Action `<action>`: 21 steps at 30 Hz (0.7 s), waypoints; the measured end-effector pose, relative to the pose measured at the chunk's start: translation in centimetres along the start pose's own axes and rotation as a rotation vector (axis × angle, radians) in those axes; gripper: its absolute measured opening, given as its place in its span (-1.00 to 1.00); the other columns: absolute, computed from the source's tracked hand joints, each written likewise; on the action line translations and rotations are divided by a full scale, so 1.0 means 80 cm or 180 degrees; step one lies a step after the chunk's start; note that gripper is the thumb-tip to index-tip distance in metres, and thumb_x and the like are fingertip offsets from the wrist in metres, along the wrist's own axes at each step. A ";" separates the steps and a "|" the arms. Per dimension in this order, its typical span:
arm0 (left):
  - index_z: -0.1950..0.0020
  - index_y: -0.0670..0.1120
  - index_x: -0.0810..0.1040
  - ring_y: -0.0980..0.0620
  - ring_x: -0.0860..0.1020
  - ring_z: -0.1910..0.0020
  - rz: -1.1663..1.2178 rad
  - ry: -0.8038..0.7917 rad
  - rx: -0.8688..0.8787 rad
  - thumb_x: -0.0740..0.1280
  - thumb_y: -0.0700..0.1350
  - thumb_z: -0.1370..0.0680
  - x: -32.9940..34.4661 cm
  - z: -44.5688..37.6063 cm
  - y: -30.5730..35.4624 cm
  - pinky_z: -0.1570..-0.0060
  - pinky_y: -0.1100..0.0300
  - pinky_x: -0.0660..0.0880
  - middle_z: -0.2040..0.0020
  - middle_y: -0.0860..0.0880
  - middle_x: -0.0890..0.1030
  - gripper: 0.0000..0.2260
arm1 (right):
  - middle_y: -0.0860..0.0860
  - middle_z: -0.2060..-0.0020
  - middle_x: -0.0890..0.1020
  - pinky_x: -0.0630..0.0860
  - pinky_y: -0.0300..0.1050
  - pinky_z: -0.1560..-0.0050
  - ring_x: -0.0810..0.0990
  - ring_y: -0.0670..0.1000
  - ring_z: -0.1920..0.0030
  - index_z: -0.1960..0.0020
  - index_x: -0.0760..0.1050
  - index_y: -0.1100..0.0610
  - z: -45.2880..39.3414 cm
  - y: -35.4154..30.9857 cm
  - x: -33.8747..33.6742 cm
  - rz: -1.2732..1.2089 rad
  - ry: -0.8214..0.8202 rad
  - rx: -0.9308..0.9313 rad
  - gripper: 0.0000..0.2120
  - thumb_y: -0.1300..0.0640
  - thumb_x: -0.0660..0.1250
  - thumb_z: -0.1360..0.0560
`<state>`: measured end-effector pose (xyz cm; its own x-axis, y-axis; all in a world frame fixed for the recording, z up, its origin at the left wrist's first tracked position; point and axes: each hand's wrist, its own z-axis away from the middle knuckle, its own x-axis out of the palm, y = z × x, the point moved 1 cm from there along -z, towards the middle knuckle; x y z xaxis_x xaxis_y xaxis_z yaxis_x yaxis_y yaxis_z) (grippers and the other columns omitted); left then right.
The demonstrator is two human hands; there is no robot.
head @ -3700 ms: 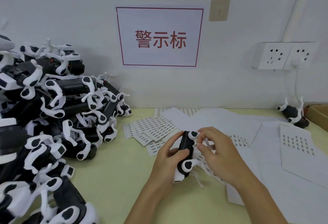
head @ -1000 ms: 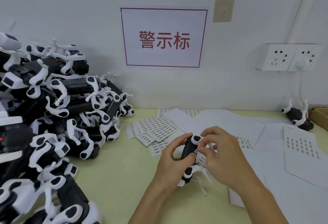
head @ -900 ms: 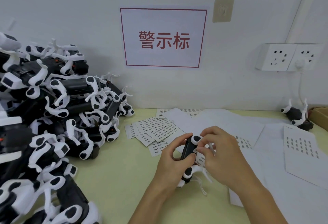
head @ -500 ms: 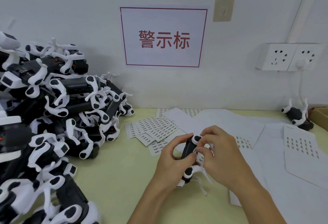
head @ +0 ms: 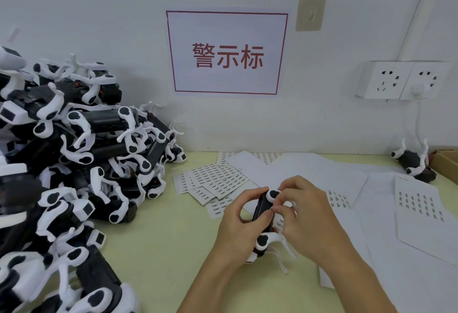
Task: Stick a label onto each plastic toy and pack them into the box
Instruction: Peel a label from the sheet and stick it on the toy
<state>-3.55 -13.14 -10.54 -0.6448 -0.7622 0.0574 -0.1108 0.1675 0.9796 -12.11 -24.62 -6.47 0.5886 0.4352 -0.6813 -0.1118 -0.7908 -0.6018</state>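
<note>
Fingers (head: 277, 209) of right hand (head: 307, 218) are pinched against toy (head: 262, 209), apparently pressing a label, itself hidden. Toy is gripped by left hand (head: 238, 228), just right of label sheets (head: 213, 183). Label should be rubbed flat before box (head: 446, 164) is reached for.

box (head: 447, 164) cut by right edge; label sheets (head: 218, 183) print unreadable.
</note>
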 end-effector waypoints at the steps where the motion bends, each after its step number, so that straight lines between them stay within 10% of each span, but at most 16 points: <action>1: -0.21 0.03 0.62 0.15 0.68 0.07 -0.0011 0.0005 0.0013 0.38 -0.29 -0.56 0.000 -0.001 0.000 0.03 0.11 0.65 -0.06 0.12 0.68 -0.69 | -0.24 0.06 0.47 0.38 -0.36 0.12 0.47 -0.29 -0.01 0.29 0.54 -0.02 0.000 0.000 0.000 -0.0009 0.0004 0.0008 -0.74 0.28 0.38 -0.49; 21: -0.20 0.00 0.62 0.27 0.64 0.01 -0.0074 0.0057 0.0101 0.37 -0.35 -0.53 -0.001 -0.002 0.000 0.11 0.33 0.57 -0.05 0.17 0.67 -0.66 | -0.26 0.03 0.49 0.31 -0.17 0.11 0.44 -0.14 -0.04 0.18 0.63 -0.08 0.006 -0.014 -0.003 0.0812 0.0268 0.0329 -0.94 0.07 0.44 -0.44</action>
<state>-3.39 -13.15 -10.51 -0.6282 -0.7771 0.0385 -0.1496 0.1692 0.9742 -12.49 -23.66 -5.81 0.5949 0.1872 -0.7817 -0.3432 -0.8202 -0.4577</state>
